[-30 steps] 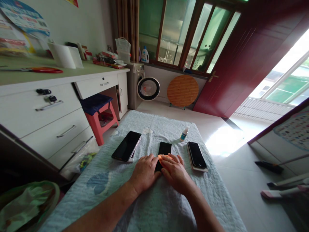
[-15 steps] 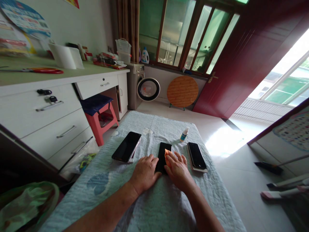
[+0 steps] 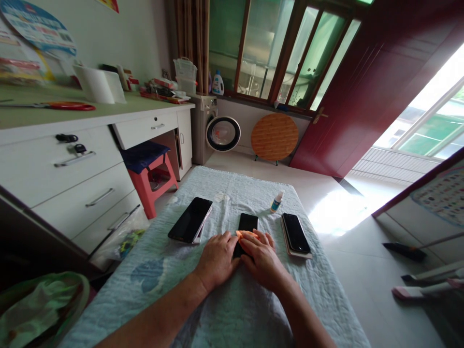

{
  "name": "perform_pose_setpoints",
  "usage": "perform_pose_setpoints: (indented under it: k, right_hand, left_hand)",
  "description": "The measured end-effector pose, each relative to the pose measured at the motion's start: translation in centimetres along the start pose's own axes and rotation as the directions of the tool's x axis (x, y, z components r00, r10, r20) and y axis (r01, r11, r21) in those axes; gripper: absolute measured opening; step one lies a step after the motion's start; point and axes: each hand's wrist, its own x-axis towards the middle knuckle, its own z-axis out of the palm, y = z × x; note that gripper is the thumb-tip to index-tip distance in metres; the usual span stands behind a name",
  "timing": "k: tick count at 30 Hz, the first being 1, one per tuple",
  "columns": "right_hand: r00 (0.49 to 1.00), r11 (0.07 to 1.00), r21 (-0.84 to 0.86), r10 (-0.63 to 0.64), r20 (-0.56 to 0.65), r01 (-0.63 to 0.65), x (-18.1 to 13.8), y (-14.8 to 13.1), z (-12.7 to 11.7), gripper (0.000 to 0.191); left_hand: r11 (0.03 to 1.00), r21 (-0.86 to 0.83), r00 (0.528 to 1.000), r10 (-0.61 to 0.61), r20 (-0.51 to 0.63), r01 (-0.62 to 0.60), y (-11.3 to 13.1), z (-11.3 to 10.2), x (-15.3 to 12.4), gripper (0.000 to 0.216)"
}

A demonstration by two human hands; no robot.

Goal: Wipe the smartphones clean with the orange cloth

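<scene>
A black phone point(image 3: 248, 222) lies on the cloth-covered table between my hands. My left hand point(image 3: 218, 256) grips its left edge near the lower end. With my right hand point(image 3: 259, 253) I press an orange cloth point(image 3: 243, 234) onto the screen; the fingers lie over most of the cloth. To the left, a larger black phone point(image 3: 192, 220) rests on top of another flat item. On the right, another phone point(image 3: 296, 233) lies on a pale flat item. A small spray bottle point(image 3: 276, 202) with a white cap stands beyond the phones.
A light blue quilted cloth point(image 3: 232, 188) covers the table. Left are a white desk point(image 3: 97, 169) and a pink stool point(image 3: 152, 181) with a dark cover. Farther off are a washing machine point(image 3: 203, 128) with its door open and a round wooden tabletop point(image 3: 274, 137).
My right hand has slid left across the phone with the orange cloth, covering more of its middle. My left hand has stayed in place.
</scene>
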Motion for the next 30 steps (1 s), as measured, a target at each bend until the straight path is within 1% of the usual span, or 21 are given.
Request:
perform_pose_setpoints:
  k: [7,16,25,30]
  right_hand:
    - [0.995,0.995,-0.038,0.09,-0.039,-0.092,1.3,0.5,0.5,0.038]
    - [0.994,0.991,-0.082,0.099,-0.04,-0.102,1.7,0.5,0.7,0.04]
    - [0.99,0.985,-0.107,0.136,-0.03,-0.138,4.7,1.0,0.4,0.042]
    - [0.988,0.981,-0.118,0.152,-0.024,-0.154,5.8,1.2,0.3,0.043]
  left_hand:
    - [0.999,0.021,0.999,-0.028,0.019,0.028,-0.1,0.3,0.1,0.04]
    - [1.0,0.026,1.0,-0.012,-0.001,0.012,0.0,0.1,0.0,0.036]
    - [0.999,0.036,1.0,-0.019,0.002,0.019,0.1,0.1,0.0,0.034]
    - [0.999,0.035,1.0,-0.016,0.002,0.016,0.1,0.1,0.0,0.031]
